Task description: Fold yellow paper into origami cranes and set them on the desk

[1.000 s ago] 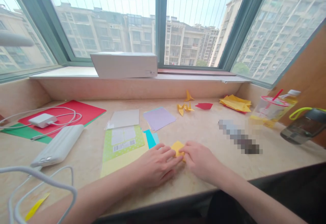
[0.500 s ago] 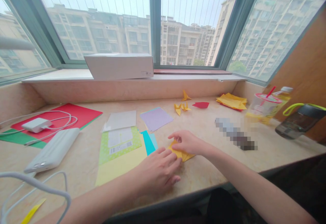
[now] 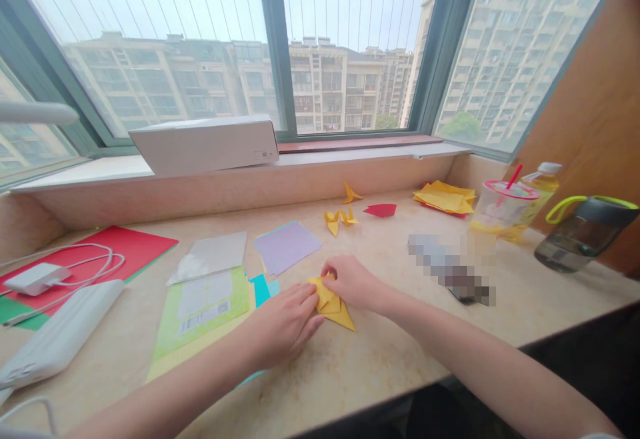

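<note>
A folded piece of yellow origami paper (image 3: pixel 330 301) lies on the tabletop between my two hands, with a pointed flap towards me. My right hand (image 3: pixel 354 282) curls over its upper edge, thumb and index finger pinched on the paper. From the left, my left hand (image 3: pixel 283 326) holds the paper's left edge under its fingertips, thumb bent below them. My fingers cover part of the folds. Farther back sit small folded yellow paper pieces (image 3: pixel 332 223) and a red folded piece (image 3: pixel 380 210).
Left of my hands are purple paper (image 3: pixel 287 247), a green packet (image 3: pixel 203 312), a white power bank (image 3: pixel 65 332), and a charger (image 3: pixel 37 280) on red sheets (image 3: pixel 143 252). To the right are yellow sheets (image 3: pixel 444 197), a pixelated object (image 3: pixel 445 269), a cup (image 3: pixel 500 209) and a dark bottle (image 3: pixel 575 239).
The view has swung right, so the scene sits farther left. My hands stay on the yellow paper, whose lower pointed flap now shows more. My right fingers have curled in tighter.
</note>
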The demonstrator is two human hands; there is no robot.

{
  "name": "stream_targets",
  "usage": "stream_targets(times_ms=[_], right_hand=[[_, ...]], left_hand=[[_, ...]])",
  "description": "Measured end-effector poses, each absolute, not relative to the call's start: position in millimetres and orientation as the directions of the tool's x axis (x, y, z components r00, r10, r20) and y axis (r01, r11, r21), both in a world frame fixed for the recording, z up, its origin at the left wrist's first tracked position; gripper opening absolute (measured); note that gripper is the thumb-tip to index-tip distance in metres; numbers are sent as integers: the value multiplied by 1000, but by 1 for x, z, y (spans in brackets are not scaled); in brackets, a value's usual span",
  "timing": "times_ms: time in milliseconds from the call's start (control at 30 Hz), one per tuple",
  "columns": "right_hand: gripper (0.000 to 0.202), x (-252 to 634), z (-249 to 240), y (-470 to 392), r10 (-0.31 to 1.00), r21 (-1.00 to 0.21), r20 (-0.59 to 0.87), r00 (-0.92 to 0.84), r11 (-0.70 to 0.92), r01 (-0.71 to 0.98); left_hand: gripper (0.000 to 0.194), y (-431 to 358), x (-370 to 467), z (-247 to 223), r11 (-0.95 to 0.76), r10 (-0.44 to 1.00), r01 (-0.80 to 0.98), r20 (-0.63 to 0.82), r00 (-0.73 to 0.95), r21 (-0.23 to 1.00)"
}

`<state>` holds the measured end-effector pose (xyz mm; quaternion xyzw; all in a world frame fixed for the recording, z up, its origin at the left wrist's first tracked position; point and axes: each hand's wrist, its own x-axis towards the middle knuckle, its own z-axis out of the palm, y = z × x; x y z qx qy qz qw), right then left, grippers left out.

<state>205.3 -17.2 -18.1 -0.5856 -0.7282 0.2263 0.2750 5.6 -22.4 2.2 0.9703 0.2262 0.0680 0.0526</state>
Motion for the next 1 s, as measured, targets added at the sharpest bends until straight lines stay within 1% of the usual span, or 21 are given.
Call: stream_targets(times_ms=[67,167,267,400,533,667,800,1000], right_hand=[[15,208,-23,-20,967,-650,197,-161,252,717],[14,214,-30,-24,951,-658,262,-164,300,691],[18,219,-34,-27,947,-685,262,-188,320,655],[20,220,-34,-29,946,-713,239,-220,324,622],[21,218,-32,-33,947,-723,217,-237,319,613],[20,216,-29,-36,927,-695,216,-308,367,618],[23,215,-30,-39,912,-631,235,-336,406,661],[23,215,-34,-41,899,-560,257,-356,439,703]], left_hand=[[33,-21,7,-1,-892,446,431,116,887,138],[38,-15,4,-5,-911,405,385,138,904,151],[41,-8,-4,-12,-924,373,351,156,915,154],[41,-6,-9,-18,-903,427,402,199,882,154],[42,-7,-7,-18,-900,417,377,184,890,220],[48,-8,-7,-19,-881,442,397,149,885,255],[45,-9,-7,-19,-862,476,433,126,870,265],[45,-5,-6,-17,-861,468,427,99,878,277]])
